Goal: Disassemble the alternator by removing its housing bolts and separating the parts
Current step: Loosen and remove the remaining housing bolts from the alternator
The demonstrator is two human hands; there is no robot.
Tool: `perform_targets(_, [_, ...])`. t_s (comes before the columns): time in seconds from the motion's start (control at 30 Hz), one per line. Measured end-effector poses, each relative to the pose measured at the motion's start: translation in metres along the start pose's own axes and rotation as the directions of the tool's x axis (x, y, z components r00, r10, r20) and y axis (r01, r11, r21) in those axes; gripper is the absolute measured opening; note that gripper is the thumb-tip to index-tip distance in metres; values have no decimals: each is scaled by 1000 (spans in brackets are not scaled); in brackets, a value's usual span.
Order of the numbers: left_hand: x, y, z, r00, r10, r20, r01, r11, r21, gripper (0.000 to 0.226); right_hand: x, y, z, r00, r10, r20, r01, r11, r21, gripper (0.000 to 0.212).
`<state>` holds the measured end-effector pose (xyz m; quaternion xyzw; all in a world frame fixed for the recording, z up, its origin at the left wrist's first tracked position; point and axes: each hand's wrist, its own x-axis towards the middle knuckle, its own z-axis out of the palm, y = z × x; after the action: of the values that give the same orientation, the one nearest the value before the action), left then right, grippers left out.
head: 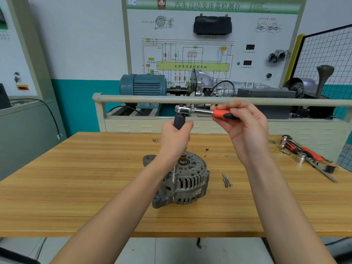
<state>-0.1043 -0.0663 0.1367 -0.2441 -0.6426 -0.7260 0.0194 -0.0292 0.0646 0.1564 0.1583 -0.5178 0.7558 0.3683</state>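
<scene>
Alternator [183, 180] upright mid-table [76, 178], shaft up for bolt access. Left hand [176, 139] gripping extension [179, 121], steadying it over a housing bolt; right hand [245, 123] pinching ratchet [205, 111] handle for leverage. Removed bolts [226, 180] just beside.

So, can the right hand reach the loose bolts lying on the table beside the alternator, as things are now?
Probably yes, but not at once: nothing covers the loose bolts on the table, yet the right hand is holding the ratchet handle and must free its fingers first.
</scene>
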Motion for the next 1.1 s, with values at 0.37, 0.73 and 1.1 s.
perform_targets(0.37, [-3, -2, -11, 994, -34, 105, 42, 996, -74, 34, 2, 3, 23, 992, 98, -85, -57, 919, 390, 14])
perform_targets(0.73, [16, 11, -28, 851, -60, 522, 136, 985, -109, 46, 38, 15, 41, 931, 356, -86, -110, 496, 861, 41])
perform_targets(1.1, [12, 4, -29, 899, -57, 435, 139, 978, -158, 52, 34, 18, 58, 957, 264, -120, -55, 572, 819, 55])
